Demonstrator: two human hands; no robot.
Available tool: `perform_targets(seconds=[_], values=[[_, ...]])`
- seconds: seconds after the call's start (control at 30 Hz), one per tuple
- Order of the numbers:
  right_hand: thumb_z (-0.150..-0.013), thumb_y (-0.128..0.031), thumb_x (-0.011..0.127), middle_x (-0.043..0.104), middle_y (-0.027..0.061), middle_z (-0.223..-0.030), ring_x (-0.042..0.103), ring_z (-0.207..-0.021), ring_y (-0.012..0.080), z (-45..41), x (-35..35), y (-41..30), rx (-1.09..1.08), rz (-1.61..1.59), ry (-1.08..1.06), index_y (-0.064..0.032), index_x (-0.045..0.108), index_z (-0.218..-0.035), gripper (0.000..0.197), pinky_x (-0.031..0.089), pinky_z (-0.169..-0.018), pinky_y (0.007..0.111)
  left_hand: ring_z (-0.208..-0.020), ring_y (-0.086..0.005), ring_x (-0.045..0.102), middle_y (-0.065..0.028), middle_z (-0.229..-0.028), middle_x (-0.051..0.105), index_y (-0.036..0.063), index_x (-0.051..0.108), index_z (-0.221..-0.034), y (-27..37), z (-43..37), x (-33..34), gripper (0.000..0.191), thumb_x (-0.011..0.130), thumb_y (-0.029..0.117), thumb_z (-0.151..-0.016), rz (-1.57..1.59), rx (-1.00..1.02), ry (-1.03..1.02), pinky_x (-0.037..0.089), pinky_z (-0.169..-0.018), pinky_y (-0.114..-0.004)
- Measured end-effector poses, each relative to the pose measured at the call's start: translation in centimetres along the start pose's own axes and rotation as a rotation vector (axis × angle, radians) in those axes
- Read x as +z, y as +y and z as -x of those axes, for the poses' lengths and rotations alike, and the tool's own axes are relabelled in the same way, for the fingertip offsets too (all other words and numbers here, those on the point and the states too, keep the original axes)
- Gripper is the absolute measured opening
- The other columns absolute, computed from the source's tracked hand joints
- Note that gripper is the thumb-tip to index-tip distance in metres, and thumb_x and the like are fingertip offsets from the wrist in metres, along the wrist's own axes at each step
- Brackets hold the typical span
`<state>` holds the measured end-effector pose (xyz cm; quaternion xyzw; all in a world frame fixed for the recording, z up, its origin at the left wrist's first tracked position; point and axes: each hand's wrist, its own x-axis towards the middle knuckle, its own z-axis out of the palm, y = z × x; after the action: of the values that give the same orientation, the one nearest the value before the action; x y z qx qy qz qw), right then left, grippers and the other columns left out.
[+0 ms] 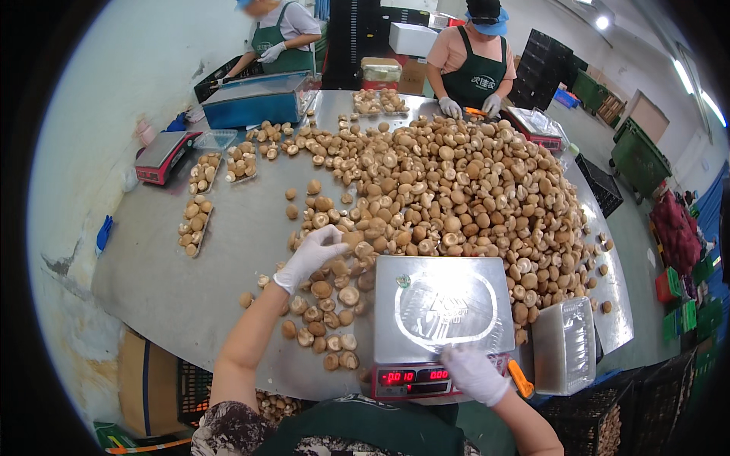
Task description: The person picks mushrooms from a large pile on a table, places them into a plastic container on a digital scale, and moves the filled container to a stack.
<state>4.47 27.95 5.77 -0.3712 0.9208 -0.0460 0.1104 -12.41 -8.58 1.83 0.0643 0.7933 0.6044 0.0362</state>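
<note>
My left hand point(313, 256), in a white glove, reaches to the near left side of a large heap of shiitake mushrooms point(456, 188). Its thumb and fingers curl against a brown mushroom cap point(352, 239); whether they grip it is unclear. Blurred, my gloved right hand point(476, 373) is over the front right edge of a digital scale point(445, 308) with a bare steel plate. Red digits glow on the scale's display point(413, 376). Loose mushrooms point(322, 330) lie between my left arm and the scale. To the right stand stacked clear plastic trays point(564, 345) and an orange-handled tool point(520, 379).
Filled mushroom trays point(195, 225) sit on the steel table point(142, 273) at the left. Beyond them are a second scale point(165, 157) and a blue wrapping machine point(256, 102). Two co-workers in green aprons point(476, 71) stand across the table. Black crates point(587, 422) are at lower right.
</note>
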Motion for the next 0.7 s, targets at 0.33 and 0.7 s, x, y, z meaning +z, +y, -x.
perform_targets(seconds=[0.33, 0.7], values=[[-0.083, -0.012, 0.055, 0.056, 0.0136, -0.085, 0.06, -0.079, 0.0276, -3.6, 2.3, 0.5, -0.236, 0.002, 0.204, 0.004, 0.054, -0.108, 0.03, 0.052, -0.065, 0.038, -0.12, -0.0308, 0.054, -0.0133, -0.126, 0.058, 0.0068, 0.066, -0.104, 6.2, 5.9, 13.9, 0.023, 0.068, 0.007, -0.081, -0.544, 0.898, -0.416, 0.042, -0.104, -0.041], [-0.087, -0.019, 0.066, 0.053, 0.0131, -0.073, 0.057, -0.067, 0.0297, -7.1, -3.1, 4.3, 0.026, -0.048, 0.634, -0.0009, 0.057, -0.098, 0.023, 0.048, -0.058, 0.041, -0.088, -0.0341, 0.06, -0.0161, -0.092, 0.061, 0.0061, 0.063, -0.104, -8.1, -7.3, 2.2, 0.025, 0.066, 0.018, -0.082, -1.025, 0.128, 0.134, 0.051, -0.079, -0.043]])
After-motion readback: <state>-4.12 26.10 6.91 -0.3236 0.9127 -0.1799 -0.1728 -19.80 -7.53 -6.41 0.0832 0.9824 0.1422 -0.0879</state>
